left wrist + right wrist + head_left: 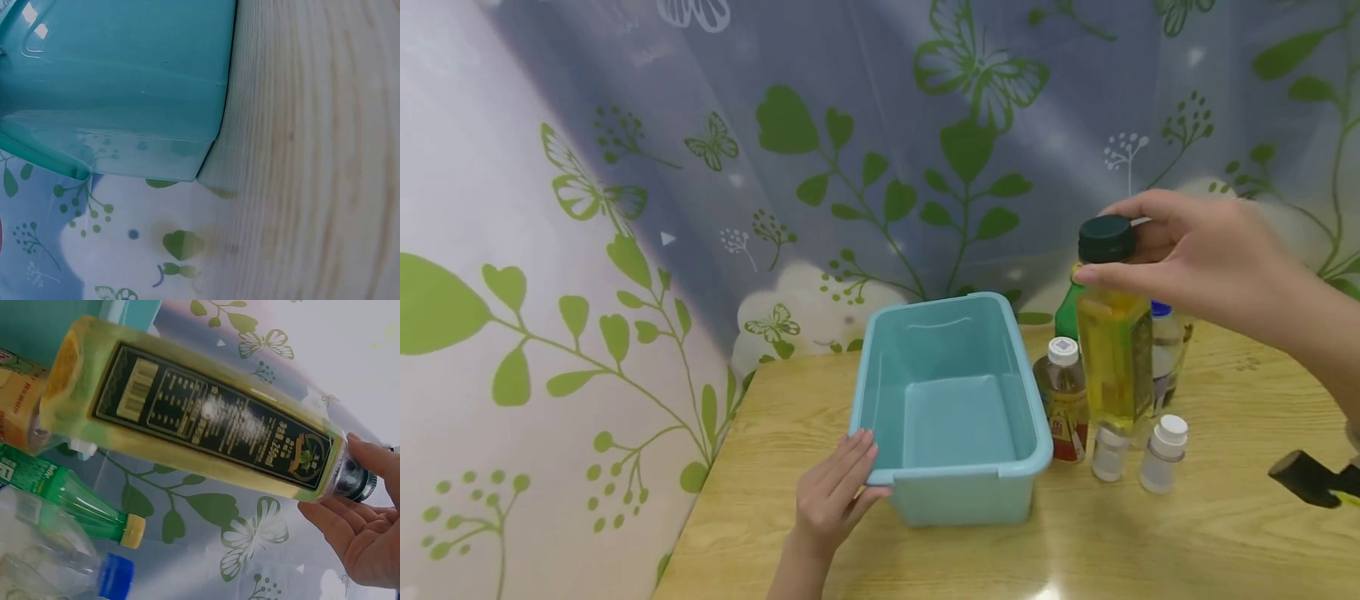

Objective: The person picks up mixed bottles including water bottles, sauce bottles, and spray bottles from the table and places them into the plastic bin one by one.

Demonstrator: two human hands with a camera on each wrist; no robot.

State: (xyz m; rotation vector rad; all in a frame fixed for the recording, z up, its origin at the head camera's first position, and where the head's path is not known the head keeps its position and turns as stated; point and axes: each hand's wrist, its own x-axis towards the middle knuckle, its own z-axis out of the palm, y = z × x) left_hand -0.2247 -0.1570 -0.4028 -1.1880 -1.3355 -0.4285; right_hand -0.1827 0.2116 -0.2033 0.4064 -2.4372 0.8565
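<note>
My right hand [1206,254] grips the neck of an oil bottle [1112,358], full of yellow liquid, under its dark green cap. It hangs upright above the group of bottles, to the right of the blue plastic bin [970,500]. In the right wrist view the dark label of the oil bottle [219,419] faces the camera, with the fingers of the right hand [369,519] round its neck. My left hand [838,492] rests on the bin's near left corner, fingers laid over the rim. Inside, the bin shows a bare floor.
Right of the bin stand a brown drink bottle [1066,408] with a white cap, a green bottle [81,500], a clear blue-capped bottle [56,544] and two small white-capped bottles, one [1161,458] farther right. A patterned curtain [865,167] hangs behind the wooden table [1240,517].
</note>
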